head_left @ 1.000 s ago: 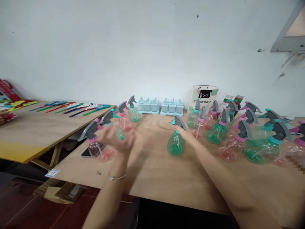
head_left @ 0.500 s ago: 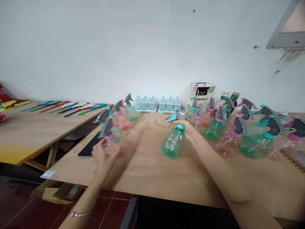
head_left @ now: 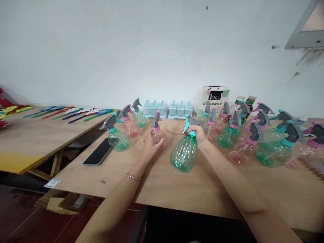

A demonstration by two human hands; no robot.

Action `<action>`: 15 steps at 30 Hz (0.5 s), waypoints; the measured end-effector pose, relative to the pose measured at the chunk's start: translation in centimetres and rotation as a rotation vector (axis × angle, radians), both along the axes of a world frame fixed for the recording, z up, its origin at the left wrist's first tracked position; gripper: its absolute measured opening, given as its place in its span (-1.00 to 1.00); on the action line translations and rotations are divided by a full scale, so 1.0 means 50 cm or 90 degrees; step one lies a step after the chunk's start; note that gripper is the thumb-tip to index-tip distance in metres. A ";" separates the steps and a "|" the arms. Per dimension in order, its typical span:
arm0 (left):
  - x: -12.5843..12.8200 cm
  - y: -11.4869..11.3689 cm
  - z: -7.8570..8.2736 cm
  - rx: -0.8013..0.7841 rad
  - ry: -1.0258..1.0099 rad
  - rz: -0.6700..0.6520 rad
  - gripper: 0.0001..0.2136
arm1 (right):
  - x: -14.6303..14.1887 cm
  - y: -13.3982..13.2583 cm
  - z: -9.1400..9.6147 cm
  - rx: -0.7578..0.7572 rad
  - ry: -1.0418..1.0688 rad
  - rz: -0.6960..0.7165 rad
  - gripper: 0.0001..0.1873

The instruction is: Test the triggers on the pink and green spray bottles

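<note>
My left hand [head_left: 151, 144] is wrapped round the body of a pink spray bottle [head_left: 159, 135] with a grey head and pink collar. In my right hand [head_left: 198, 134] is a green spray bottle [head_left: 184, 154], gripped at its grey and turquoise trigger head and slightly tilted. The two bottles are side by side, apart from each other. Left of my left hand stands a green spray bottle with a turquoise collar [head_left: 118, 140]; behind it are a pink spray bottle [head_left: 130, 127] and a smaller-looking green one [head_left: 139, 118].
Several pink and green spray bottles [head_left: 242, 152] crowd the table's right side. A phone [head_left: 98, 153] lies at left. Light-blue popsicle moulds [head_left: 177, 111] and a printed box [head_left: 212, 101] stand against the wall. Another table [head_left: 30, 138] holds colourful long-handled items [head_left: 76, 113].
My left hand has moved right with the pink spray bottle, from in front of the left-hand bottles to beside the green one. My right hand's bottle has shifted only slightly.
</note>
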State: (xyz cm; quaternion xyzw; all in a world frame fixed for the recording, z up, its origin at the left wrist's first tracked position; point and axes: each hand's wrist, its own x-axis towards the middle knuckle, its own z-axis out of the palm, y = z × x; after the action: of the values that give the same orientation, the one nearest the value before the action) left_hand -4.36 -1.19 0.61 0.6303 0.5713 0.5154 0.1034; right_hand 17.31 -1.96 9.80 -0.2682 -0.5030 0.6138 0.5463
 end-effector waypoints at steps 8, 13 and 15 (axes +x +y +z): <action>-0.005 0.006 -0.009 0.019 -0.008 -0.022 -0.28 | -0.018 -0.014 0.004 0.034 -0.016 0.027 -0.80; -0.007 0.006 -0.012 0.011 0.008 -0.018 -0.27 | -0.029 -0.036 0.023 0.045 0.017 0.009 -0.81; -0.009 0.009 -0.016 0.011 0.007 -0.018 -0.26 | -0.035 -0.042 0.029 0.050 0.000 0.025 -0.80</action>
State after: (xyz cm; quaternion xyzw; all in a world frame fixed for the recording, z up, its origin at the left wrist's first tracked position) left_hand -4.79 -0.76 -0.18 0.6422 0.5585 0.5150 0.1024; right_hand 15.56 -4.06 11.23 -0.2370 -0.5318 0.6041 0.5442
